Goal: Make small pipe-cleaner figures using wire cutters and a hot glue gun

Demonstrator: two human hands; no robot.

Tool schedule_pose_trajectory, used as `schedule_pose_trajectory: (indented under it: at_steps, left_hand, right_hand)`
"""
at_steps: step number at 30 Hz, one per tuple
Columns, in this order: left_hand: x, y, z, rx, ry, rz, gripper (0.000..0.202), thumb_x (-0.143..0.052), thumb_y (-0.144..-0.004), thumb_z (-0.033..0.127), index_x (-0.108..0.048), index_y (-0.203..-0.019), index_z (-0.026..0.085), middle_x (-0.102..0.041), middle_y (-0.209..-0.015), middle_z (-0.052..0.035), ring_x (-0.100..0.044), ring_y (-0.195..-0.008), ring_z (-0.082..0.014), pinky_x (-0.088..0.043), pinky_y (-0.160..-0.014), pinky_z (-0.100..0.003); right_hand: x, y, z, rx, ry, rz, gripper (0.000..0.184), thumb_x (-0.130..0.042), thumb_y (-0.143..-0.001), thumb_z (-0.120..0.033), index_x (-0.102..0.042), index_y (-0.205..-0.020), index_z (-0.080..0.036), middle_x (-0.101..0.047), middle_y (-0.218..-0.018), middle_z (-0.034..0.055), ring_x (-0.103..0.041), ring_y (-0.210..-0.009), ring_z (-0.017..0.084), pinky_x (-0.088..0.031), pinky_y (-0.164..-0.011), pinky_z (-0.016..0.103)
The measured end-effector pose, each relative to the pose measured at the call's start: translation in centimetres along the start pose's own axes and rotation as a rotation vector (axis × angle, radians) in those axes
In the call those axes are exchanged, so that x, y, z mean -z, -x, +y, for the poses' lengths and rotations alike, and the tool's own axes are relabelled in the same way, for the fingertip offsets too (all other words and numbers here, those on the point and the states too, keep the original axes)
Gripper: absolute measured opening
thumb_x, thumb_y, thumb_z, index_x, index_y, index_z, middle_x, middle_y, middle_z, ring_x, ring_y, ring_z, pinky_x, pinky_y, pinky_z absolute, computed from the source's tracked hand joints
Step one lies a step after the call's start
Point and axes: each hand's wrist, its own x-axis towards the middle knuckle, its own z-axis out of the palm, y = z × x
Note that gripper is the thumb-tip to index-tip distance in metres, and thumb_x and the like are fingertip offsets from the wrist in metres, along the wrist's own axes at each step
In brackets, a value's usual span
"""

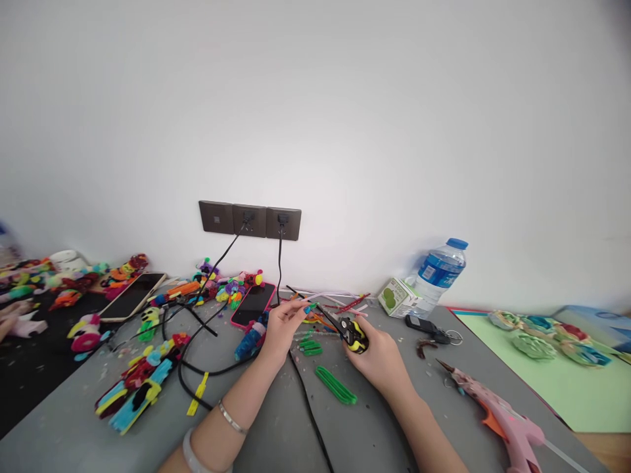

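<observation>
My left hand [286, 328] is closed in a pinch on a small piece of green pipe cleaner [312, 307]. Beside it, my right hand [377, 355] grips long-nose pliers [353, 334] with black and yellow handles. Their dark jaws point up and left towards the green piece; whether they touch it I cannot tell. Below the hands, on the grey table [276, 427], lie a bent green pipe cleaner bundle [336, 385] and some shorter green pieces [310, 347]. Thin strips and pipe cleaners in several colours lie behind the pliers.
A pink glue gun [497, 410], a car key [428, 330], a water bottle [440, 276] and a small box [397, 297] stand or lie on the right. Black cables [280, 269] cross the table. Phones [132, 297] and pipe cleaner figures [140, 381] cover the left; another person's hand [14, 322] shows there.
</observation>
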Motion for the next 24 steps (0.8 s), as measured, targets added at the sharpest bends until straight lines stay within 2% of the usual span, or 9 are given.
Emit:
schedule_pose_trajectory:
  at_steps: [6,10,15,20,24]
  left_hand:
    - [-0.13,0.09,0.13,0.030,0.023,-0.016,0.026,-0.083,-0.058,0.036,-0.076,-0.074,0.016,-0.070,-0.075,-0.0046,-0.062,-0.068,-0.0141,-0.050,-0.066,-0.024]
    - [-0.12,0.02,-0.08,0.031,0.046,-0.032,0.029,-0.083,-0.058,0.039,-0.075,-0.073,0.016,-0.068,-0.073,-0.0038,-0.059,-0.065,-0.0120,-0.049,-0.064,-0.023]
    - [-0.20,0.25,0.32,0.007,0.026,-0.040,0.027,-0.081,-0.060,0.039,-0.073,-0.073,0.016,-0.068,-0.076,-0.0044,-0.060,-0.068,-0.0140,-0.050,-0.068,-0.026]
    - [-0.42,0.65,0.87,-0.026,-0.029,-0.053,0.023,-0.079,-0.064,0.035,-0.073,-0.075,0.016,-0.068,-0.076,-0.0036,-0.060,-0.071,-0.0146,-0.048,-0.067,-0.025]
    - [-0.56,0.83,0.81,-0.034,-0.072,-0.082,0.023,-0.079,-0.063,0.036,-0.073,-0.072,0.016,-0.066,-0.072,-0.0034,-0.058,-0.069,-0.0149,-0.046,-0.064,-0.024]
  right_hand:
    - [0.48,-0.11,-0.27,0.045,-0.148,-0.084,0.014,-0.053,-0.076,-0.029,-0.041,-0.070,-0.024,-0.050,-0.055,-0.0042,-0.047,-0.049,0.014,-0.032,-0.050,0.022]
    - [0.74,-0.11,-0.30,0.066,-0.185,-0.120,0.016,-0.052,-0.077,-0.029,-0.040,-0.068,-0.024,-0.047,-0.055,-0.0048,-0.043,-0.050,0.013,-0.032,-0.049,0.022]
    - [0.53,-0.01,-0.16,0.057,-0.159,-0.117,0.013,-0.054,-0.077,-0.032,-0.044,-0.075,-0.024,-0.054,-0.060,-0.0035,-0.049,-0.053,0.015,-0.034,-0.051,0.023]
    - [0.10,0.02,0.09,0.046,-0.108,-0.031,0.016,-0.055,-0.075,-0.032,-0.050,-0.088,-0.023,-0.064,-0.072,0.0014,-0.059,-0.061,0.019,-0.040,-0.056,0.025]
    - [0.02,-0.03,0.21,0.058,-0.091,0.019,0.019,-0.055,-0.074,-0.031,-0.052,-0.091,-0.023,-0.066,-0.076,0.0036,-0.062,-0.065,0.021,-0.041,-0.058,0.026]
